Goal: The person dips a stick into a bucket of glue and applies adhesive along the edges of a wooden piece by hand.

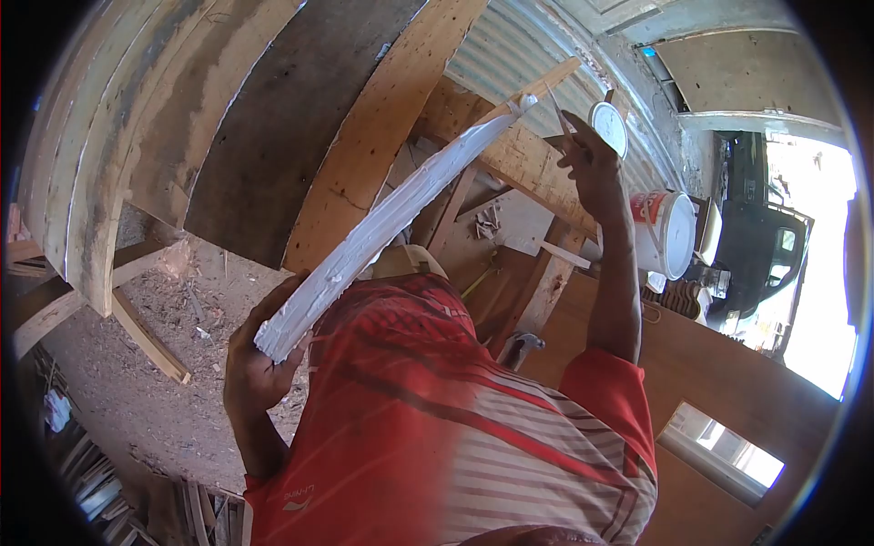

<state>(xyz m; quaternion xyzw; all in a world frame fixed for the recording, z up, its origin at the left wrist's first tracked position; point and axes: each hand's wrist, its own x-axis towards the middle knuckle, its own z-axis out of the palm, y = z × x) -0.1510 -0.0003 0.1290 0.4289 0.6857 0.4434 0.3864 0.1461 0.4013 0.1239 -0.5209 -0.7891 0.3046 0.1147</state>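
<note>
at the far left, beyond the left hand, curved wooden planks point(350, 109) rise side by side, 1 of them much darker than its neighbours. below them, a loose piece of wood point(150, 337) lies on the littered ground point(173, 414).

next comes the left hand point(258, 359), closed around the near end of a long strip point(387, 214) thickly coated in white paste, with the fingers under it and the thumb at its edge. the strip is held up in front of the red shirt point(382, 364); its long axis runs on a slant from the left hand, forward and to the right, so its far end lies just beside the right hand. the left hand is at 1 end, and the right hand is the nearer of the 2 to the other.

between the hands, beneath the strip, is a wooden bench point(523, 159), with a hammer point(522, 346) on the body side of it.

the right hand point(592, 164) is raised, its fingers pinching what seems to be a thin blade point(557, 111), slim and partly hidden, pointing toward the strip's far end. just beyond that hand is a round white container point(608, 129); to its right, a white bucket point(669, 235) with a red label.
</note>
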